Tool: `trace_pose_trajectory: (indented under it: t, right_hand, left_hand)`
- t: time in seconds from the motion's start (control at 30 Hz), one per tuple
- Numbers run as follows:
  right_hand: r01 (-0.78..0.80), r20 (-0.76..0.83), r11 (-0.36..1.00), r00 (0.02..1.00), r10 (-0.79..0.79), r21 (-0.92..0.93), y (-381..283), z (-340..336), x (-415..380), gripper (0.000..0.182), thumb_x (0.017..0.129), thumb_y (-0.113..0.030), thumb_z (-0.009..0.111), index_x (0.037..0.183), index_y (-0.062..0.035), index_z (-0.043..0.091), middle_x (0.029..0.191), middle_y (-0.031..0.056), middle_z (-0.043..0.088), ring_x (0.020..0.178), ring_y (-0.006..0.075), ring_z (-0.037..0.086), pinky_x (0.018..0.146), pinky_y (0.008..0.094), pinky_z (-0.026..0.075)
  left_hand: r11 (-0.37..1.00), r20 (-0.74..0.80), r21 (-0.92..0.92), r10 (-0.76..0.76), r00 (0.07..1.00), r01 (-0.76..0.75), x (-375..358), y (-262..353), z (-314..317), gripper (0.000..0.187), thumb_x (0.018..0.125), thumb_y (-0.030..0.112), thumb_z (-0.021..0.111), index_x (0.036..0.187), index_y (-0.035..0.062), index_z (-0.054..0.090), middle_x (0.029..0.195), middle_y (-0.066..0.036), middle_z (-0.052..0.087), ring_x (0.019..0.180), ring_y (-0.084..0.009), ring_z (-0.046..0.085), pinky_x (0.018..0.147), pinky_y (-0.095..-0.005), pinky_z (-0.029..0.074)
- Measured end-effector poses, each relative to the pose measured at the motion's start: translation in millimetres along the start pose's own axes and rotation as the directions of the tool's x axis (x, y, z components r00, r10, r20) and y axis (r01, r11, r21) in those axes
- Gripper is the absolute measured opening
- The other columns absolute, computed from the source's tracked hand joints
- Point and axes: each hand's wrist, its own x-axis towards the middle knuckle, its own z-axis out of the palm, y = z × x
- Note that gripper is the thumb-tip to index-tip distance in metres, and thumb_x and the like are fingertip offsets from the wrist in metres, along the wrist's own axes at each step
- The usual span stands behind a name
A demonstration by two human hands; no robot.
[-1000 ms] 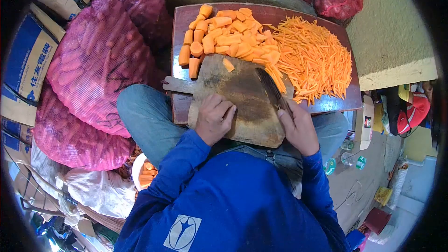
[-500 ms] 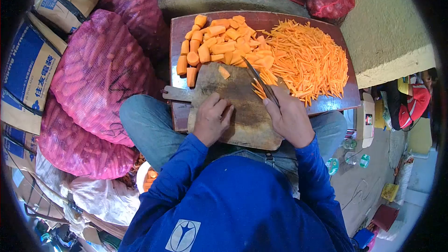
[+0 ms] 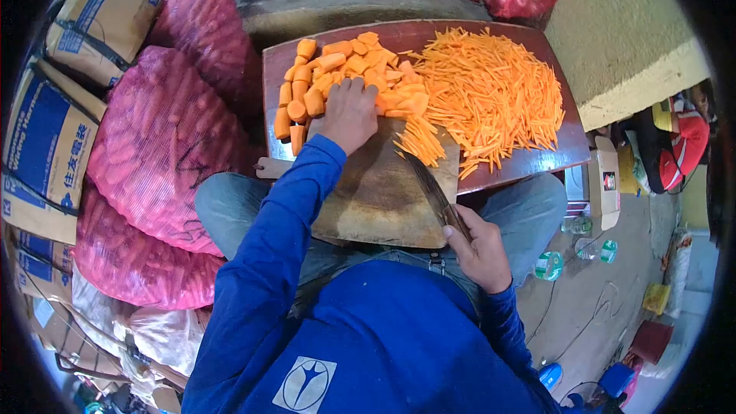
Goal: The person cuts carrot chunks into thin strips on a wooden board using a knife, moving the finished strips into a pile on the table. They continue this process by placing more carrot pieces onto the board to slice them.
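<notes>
My right hand [image 3: 477,251] is closed around the handle of a knife [image 3: 426,184], its dark blade angled up and left over the wooden cutting board [image 3: 376,207]. At the board's far left edge, my left hand [image 3: 349,116] is bent down against a pile of orange carrot pieces [image 3: 330,61]. Its fingers are curled together and the tips are hidden, so what lies under them cannot be made out. A small bunch of carrot strips [image 3: 422,142] lies at the board's upper right corner. Beyond it is a large heap of carrot strips [image 3: 494,92].
The board rests across my lap against a dark red table [image 3: 529,172]. Pink mesh sacks of carrots [image 3: 165,146] and cardboard boxes [image 3: 57,146] stand on the left. A low concrete wall [image 3: 636,69] is at the right, with plastic bottles [image 3: 548,266] on the floor.
My left hand has gone from the board's near part forward to the carrot pieces. My right hand has drawn the knife back toward me, away from the strips. The view has shifted slightly.
</notes>
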Motion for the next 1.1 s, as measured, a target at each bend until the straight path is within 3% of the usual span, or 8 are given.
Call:
trace_pose_trajectory:
  t: [0.3,0.43,0.53,0.6,0.7,0.8,0.9,1.1]
  right_hand:
    - [0.009,0.084,1.000,0.996,-0.009,0.008,-5.2,6.4,7.6,0.035,0.101,-0.008,0.070,0.132,0.0047,0.065,0.089,0.0258,0.069,0.081,0.0350,0.074,0.076,0.0396,0.056]
    - [0.059,0.069,0.998,0.996,-0.060,0.013,-1.8,13.8,9.1,0.036,0.101,-0.008,0.071,0.133,0.0053,0.065,0.089,0.0247,0.069,0.080,0.0316,0.074,0.076,0.0388,0.057]
    - [0.027,0.062,0.999,0.998,-0.028,0.018,-6.4,14.5,9.8,0.036,0.101,-0.008,0.071,0.134,0.0053,0.065,0.089,0.0247,0.069,0.080,0.0288,0.073,0.076,0.0384,0.057]
    - [-0.013,0.062,1.000,0.998,0.012,0.016,-6.4,13.9,9.6,0.036,0.101,-0.008,0.071,0.134,0.0051,0.065,0.089,0.0250,0.069,0.080,0.0280,0.073,0.076,0.0384,0.057]
    - [-0.031,0.081,0.999,0.996,0.028,0.029,-4.0,15.2,12.9,0.035,0.101,-0.008,0.070,0.133,0.0054,0.065,0.089,0.0250,0.069,0.079,0.0262,0.073,0.076,0.0382,0.057]
    - [-0.012,0.111,1.000,0.994,0.013,-0.003,-6.8,17.1,19.4,0.033,0.101,-0.009,0.070,0.130,0.0049,0.065,0.087,0.0251,0.068,0.077,0.0306,0.073,0.074,0.0390,0.056]
    - [0.008,0.166,1.000,0.986,-0.003,-0.030,-10.7,22.2,26.1,0.031,0.101,-0.011,0.070,0.127,0.0041,0.065,0.086,0.0267,0.068,0.078,0.0394,0.072,0.073,0.0420,0.056]
    - [-0.005,0.244,0.999,0.970,0.016,-0.045,-18.8,39.9,39.3,0.028,0.102,-0.012,0.066,0.127,0.0009,0.063,0.091,0.0295,0.069,0.090,0.0513,0.071,0.076,0.0508,0.056]
  left_hand:
    - [0.961,0.048,0.175,0.206,0.977,-0.212,4.7,-6.5,-8.9,0.016,0.088,0.010,0.064,0.102,0.0024,0.068,0.100,-0.017,0.070,0.100,-0.0354,0.068,0.091,-0.0466,0.051]
    - [0.980,0.005,0.111,0.168,0.986,-0.168,9.0,-5.6,-22.4,0.024,0.088,0.008,0.066,0.111,-0.0006,0.069,0.099,-0.017,0.073,0.098,-0.0352,0.069,0.089,-0.0492,0.052]
    - [0.973,-0.233,-0.229,-0.023,0.972,-0.032,-11.0,11.9,-43.5,0.032,0.088,0.003,0.069,0.120,-0.0028,0.071,0.096,-0.016,0.075,0.094,-0.0337,0.071,0.087,-0.0463,0.055]
    - [0.697,-0.033,-0.646,-0.434,0.900,0.312,-41.1,31.1,-55.4,0.036,0.089,0.002,0.071,0.125,-0.0021,0.072,0.091,-0.014,0.074,0.093,-0.0319,0.072,0.083,-0.0417,0.058]
    - [0.545,0.181,-0.672,-0.536,0.825,0.501,-102.7,64.2,-54.6,0.031,0.089,0.001,0.072,0.119,-0.0029,0.074,0.094,-0.016,0.072,0.093,-0.0311,0.072,0.082,-0.0382,0.058]
    - [0.666,0.079,-0.652,-0.416,0.906,0.363,-138.0,85.2,-50.6,0.036,0.087,0.000,0.074,0.123,-0.0042,0.070,0.106,-0.021,0.070,0.096,-0.0355,0.071,0.085,-0.0403,0.058]
    - [0.930,-0.069,-0.335,-0.181,0.981,0.148,-144.7,81.6,-55.9,0.045,0.086,0.001,0.079,0.129,-0.0033,0.066,0.120,-0.023,0.062,0.106,-0.0423,0.064,0.092,-0.0456,0.056]
    - [0.875,0.071,-0.473,-0.076,0.995,0.101,-150.9,78.7,-74.5,0.045,0.085,0.001,0.079,0.128,-0.0016,0.065,0.121,-0.024,0.059,0.109,-0.0429,0.061,0.094,-0.0483,0.054]
